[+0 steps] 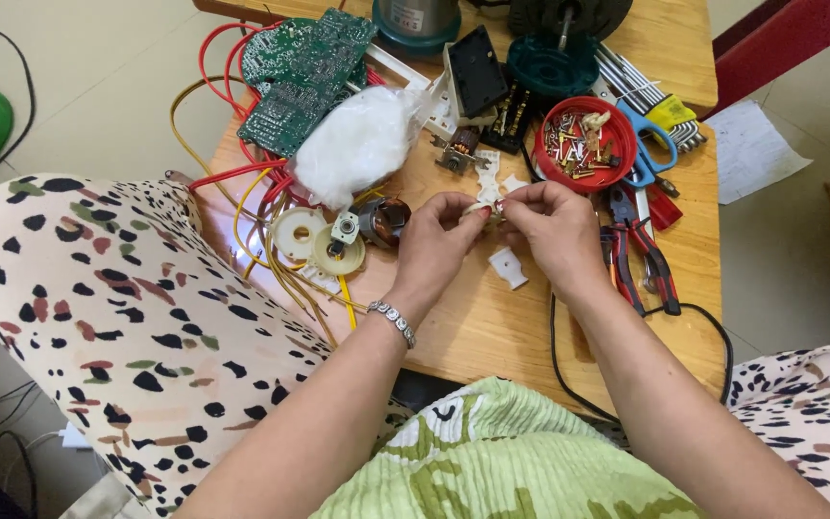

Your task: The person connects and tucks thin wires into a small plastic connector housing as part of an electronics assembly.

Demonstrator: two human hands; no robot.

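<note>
— Where is the part?

— The small white part (488,204) sits between the two hands, above the middle of the wooden table (492,317). The left hand (434,245) pinches its left end with fingertips closed on it; the right hand (554,226) pinches the right end the same way. Both hands are narrow, fingers drawn together around it.

— What lies around?

— Just below the hands, a white plastic piece (508,266) lies flat on the table. To the left, a copper-wound coil (383,219) and two cream discs (314,242), with red and yellow wires (242,207) trailing off the edge. Behind them, a white plastic bag (357,144) and a green circuit board (302,72). Behind the right hand, a red bowl (588,142) of small metal bits, with blue scissors (653,144) beside it. Red-handled pliers (641,250) lie just right of the right hand. A black cable (569,380) runs under the right forearm.

— Anything blocking the view?

— The fingertips cover most of the part; only a pale bit shows between them.

— Which way does it point?

— Its long axis seems to run left to right, from one hand to the other. Which end is which I cannot tell.
</note>
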